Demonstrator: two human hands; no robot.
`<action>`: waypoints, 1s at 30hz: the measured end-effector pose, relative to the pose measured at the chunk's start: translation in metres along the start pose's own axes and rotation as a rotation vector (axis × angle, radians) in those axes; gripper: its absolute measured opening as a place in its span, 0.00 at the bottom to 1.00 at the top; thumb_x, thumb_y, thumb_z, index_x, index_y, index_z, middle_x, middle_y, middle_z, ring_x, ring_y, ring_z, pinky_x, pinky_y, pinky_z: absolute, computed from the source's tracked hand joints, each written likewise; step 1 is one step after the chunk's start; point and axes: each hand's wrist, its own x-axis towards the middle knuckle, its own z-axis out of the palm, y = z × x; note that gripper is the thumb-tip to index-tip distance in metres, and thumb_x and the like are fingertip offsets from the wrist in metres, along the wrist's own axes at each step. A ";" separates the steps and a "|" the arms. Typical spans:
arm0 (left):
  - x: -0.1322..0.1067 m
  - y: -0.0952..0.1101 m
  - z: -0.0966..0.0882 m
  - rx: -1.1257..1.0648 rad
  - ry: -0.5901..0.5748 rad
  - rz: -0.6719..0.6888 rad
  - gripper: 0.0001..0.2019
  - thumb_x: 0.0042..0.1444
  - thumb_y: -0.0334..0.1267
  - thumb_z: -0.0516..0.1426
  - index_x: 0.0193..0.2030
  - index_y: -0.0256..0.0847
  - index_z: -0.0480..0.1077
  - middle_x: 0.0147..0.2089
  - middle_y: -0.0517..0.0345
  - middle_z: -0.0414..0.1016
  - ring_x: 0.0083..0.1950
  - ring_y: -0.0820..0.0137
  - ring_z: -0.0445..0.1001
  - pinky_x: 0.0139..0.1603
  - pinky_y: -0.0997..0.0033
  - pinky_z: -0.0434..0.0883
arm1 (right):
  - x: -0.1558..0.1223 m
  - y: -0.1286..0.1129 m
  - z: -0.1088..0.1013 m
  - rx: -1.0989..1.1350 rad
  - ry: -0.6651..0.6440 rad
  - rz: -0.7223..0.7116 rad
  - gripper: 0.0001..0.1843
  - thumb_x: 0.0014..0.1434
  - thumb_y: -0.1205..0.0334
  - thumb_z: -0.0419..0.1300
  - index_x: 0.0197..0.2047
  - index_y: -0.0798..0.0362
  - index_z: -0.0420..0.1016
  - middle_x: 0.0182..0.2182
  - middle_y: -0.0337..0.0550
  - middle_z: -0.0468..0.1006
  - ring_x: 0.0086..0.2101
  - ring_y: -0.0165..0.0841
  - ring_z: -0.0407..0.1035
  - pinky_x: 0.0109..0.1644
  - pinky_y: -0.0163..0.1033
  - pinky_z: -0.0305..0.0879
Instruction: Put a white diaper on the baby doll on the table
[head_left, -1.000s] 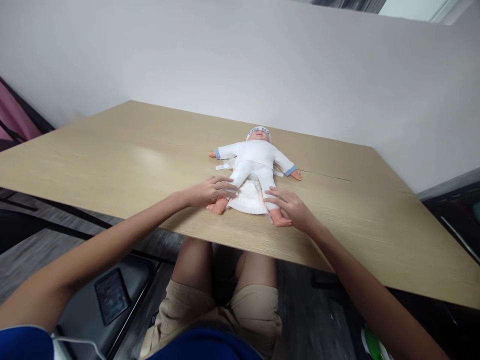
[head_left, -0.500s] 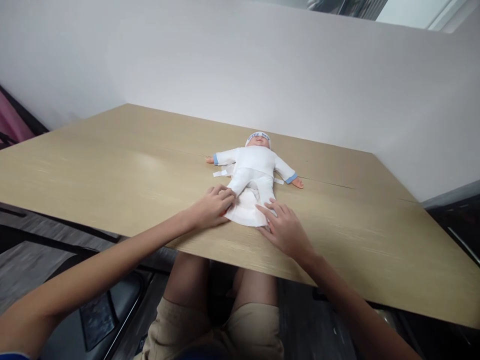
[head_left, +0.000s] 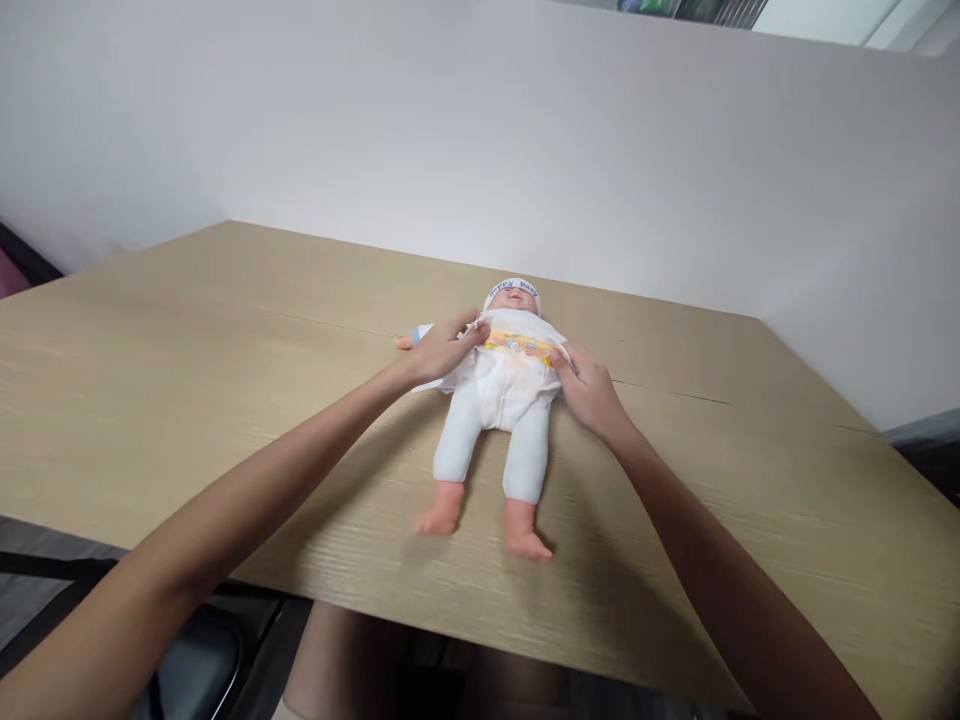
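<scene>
A baby doll [head_left: 455, 440] in white clothes and a lettered headband lies on its back, its bare feet toward me. Between its legs and up over its belly runs a white diaper [head_left: 506, 392] with an orange printed band at the waist. My left hand [head_left: 448, 348] grips the diaper's front upper corner on the left, thumb against the printed band. At the opposite corner my right hand [head_left: 592, 385] pinches the diaper's edge. Part of the diaper's back wing shows beneath my left hand; the doll's arm on the right is mostly hidden.
The doll rests on a wide wooden table [head_left: 187, 400] whose far edge meets a pale wall [head_left: 375, 130]. A dark chair [head_left: 191, 665] stands below the near edge at the left, close to my legs.
Both hands have moved up from beside the doll's legs to its belly, bringing the diaper's front flap over it. The legs and feet are now uncovered, and the view has tilted up slightly.
</scene>
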 end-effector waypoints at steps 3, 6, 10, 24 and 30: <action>0.026 -0.019 0.010 -0.205 -0.049 -0.117 0.22 0.66 0.62 0.58 0.43 0.43 0.70 0.46 0.54 0.78 0.52 0.56 0.75 0.59 0.58 0.70 | 0.030 0.014 0.008 0.134 -0.051 0.148 0.21 0.71 0.42 0.56 0.45 0.50 0.81 0.44 0.49 0.86 0.47 0.47 0.77 0.58 0.52 0.72; 0.025 -0.036 0.017 -0.289 -0.074 -0.167 0.25 0.65 0.65 0.58 0.42 0.42 0.72 0.44 0.52 0.80 0.49 0.57 0.78 0.54 0.59 0.73 | 0.034 0.024 0.015 0.179 -0.068 0.152 0.21 0.71 0.43 0.56 0.45 0.49 0.84 0.46 0.48 0.88 0.50 0.48 0.78 0.59 0.52 0.73; -0.003 -0.046 0.017 -0.463 -0.150 -0.285 0.23 0.61 0.62 0.64 0.37 0.42 0.73 0.35 0.56 0.78 0.37 0.63 0.76 0.39 0.64 0.72 | 0.008 0.029 0.014 0.221 -0.121 0.145 0.22 0.69 0.38 0.60 0.44 0.47 0.86 0.45 0.46 0.89 0.51 0.49 0.78 0.60 0.54 0.75; -0.029 -0.006 -0.017 -0.191 0.016 -0.260 0.21 0.68 0.58 0.61 0.57 0.46 0.78 0.63 0.51 0.81 0.60 0.59 0.78 0.63 0.53 0.73 | -0.083 0.034 -0.013 -0.112 0.203 0.154 0.26 0.70 0.35 0.61 0.52 0.51 0.81 0.38 0.48 0.85 0.32 0.40 0.76 0.41 0.46 0.73; -0.031 0.052 0.029 0.279 -0.047 0.272 0.16 0.75 0.51 0.56 0.56 0.44 0.76 0.60 0.50 0.81 0.64 0.53 0.73 0.69 0.48 0.68 | -0.105 0.055 -0.008 -0.278 0.140 0.105 0.24 0.71 0.37 0.59 0.47 0.49 0.81 0.30 0.44 0.82 0.34 0.43 0.77 0.44 0.48 0.70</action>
